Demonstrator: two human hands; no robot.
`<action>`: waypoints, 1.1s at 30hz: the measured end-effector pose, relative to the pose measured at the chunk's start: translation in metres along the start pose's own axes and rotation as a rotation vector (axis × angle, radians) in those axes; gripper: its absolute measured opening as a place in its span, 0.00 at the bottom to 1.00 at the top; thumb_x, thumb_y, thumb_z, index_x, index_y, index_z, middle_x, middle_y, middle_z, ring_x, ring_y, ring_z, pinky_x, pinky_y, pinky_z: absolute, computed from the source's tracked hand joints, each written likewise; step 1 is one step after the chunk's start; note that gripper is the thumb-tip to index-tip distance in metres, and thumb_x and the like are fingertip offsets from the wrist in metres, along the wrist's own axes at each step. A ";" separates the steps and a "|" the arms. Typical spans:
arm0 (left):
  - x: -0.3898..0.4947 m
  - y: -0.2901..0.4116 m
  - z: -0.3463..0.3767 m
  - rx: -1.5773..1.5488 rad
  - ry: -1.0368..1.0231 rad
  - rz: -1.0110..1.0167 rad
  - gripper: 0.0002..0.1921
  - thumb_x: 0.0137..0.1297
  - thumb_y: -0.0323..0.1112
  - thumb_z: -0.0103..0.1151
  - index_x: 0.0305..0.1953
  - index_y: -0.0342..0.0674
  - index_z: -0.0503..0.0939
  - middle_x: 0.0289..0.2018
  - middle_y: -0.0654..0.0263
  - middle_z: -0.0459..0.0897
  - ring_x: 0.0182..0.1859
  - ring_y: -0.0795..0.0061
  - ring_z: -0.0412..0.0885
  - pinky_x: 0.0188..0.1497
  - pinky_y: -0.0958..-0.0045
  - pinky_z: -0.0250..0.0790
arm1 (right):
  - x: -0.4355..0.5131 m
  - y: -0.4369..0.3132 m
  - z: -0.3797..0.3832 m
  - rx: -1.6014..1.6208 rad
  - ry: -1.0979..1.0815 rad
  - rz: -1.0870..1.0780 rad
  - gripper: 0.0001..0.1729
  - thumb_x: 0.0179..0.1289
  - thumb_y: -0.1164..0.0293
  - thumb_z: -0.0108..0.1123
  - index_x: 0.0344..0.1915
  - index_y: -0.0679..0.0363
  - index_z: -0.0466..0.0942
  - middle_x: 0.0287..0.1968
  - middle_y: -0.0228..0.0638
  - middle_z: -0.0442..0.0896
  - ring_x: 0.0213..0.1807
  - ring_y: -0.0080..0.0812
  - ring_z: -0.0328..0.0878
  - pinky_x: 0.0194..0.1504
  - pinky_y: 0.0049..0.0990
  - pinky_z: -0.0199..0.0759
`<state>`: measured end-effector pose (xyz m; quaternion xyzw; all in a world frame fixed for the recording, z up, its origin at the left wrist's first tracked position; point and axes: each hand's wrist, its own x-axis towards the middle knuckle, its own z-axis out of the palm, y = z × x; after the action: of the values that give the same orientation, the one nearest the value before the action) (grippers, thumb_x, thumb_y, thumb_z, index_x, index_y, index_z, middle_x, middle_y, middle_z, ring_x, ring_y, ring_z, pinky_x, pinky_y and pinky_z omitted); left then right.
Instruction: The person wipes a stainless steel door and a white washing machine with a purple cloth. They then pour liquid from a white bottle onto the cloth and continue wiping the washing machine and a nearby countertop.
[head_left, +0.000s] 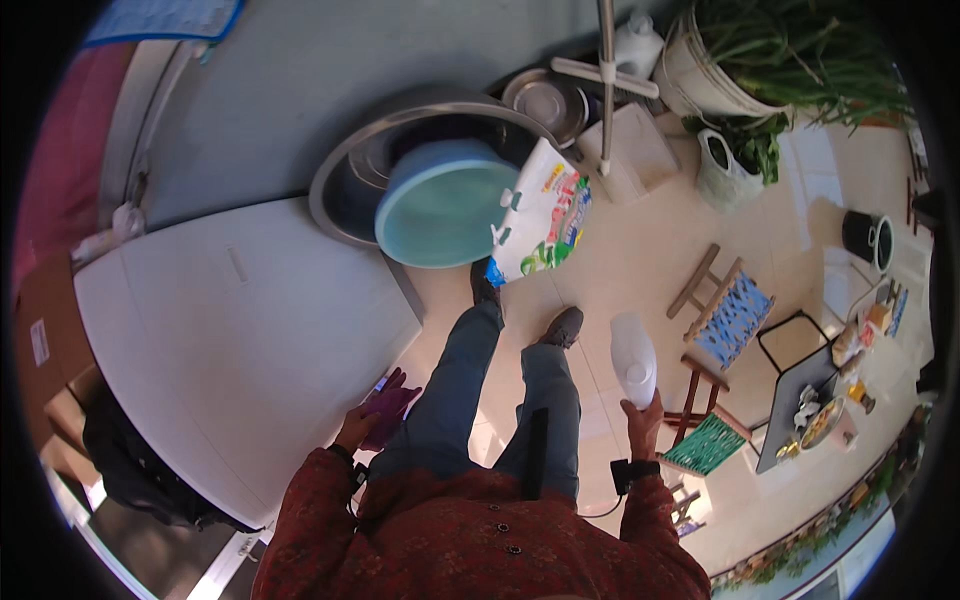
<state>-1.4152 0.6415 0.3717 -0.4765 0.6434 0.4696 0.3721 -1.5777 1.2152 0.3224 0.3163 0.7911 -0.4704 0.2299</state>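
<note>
My left hand (360, 426) grips a purple glove (388, 412) near the edge of a large white lid or tabletop (247, 337). Beside my right leg, my right hand (643, 420) is closed on a white plastic bottle (631, 356) with a white cap. In front of my feet, a light blue plastic basin (450, 206) leans inside a large metal basin (337, 180). A white printed cardboard or plastic piece (536, 217) with a colourful design stands at the blue basin's right edge.
A squeegee or broom (606, 71), a metal pot (546, 101), a white bucket of green stalks (705, 67) and a bag of leafy greens (724, 176) stand ahead. Woven stools (726, 311), (705, 442) and a low table (787, 416) with food are on the right.
</note>
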 end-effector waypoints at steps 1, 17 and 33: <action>0.000 0.002 0.002 0.021 0.021 0.050 0.17 0.64 0.36 0.60 0.50 0.31 0.78 0.40 0.63 0.83 0.40 0.75 0.80 0.46 0.71 0.74 | -0.012 -0.021 -0.011 -0.079 -0.035 -0.026 0.28 0.44 0.73 0.70 0.49 0.69 0.74 0.38 0.39 0.82 0.39 0.31 0.77 0.42 0.33 0.73; 0.006 -0.010 -0.016 -0.341 0.114 0.307 0.18 0.54 0.34 0.62 0.46 0.30 0.82 0.38 0.62 0.86 0.37 0.72 0.83 0.42 0.68 0.75 | -0.138 -0.428 0.009 -0.164 -0.514 -0.708 0.20 0.51 0.74 0.72 0.44 0.65 0.76 0.38 0.34 0.82 0.40 0.24 0.79 0.41 0.26 0.74; 0.033 -0.022 0.011 -0.122 0.435 0.429 0.20 0.53 0.45 0.60 0.34 0.30 0.80 0.35 0.45 0.84 0.38 0.47 0.82 0.40 0.56 0.74 | -0.182 -0.594 0.140 -0.040 -0.846 -0.826 0.31 0.57 0.78 0.67 0.61 0.67 0.69 0.50 0.33 0.81 0.50 0.23 0.76 0.54 0.25 0.71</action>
<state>-1.4022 0.6415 0.3327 -0.4408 0.7644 0.4622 0.0889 -1.8681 0.8267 0.7350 -0.2375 0.6970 -0.5912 0.3291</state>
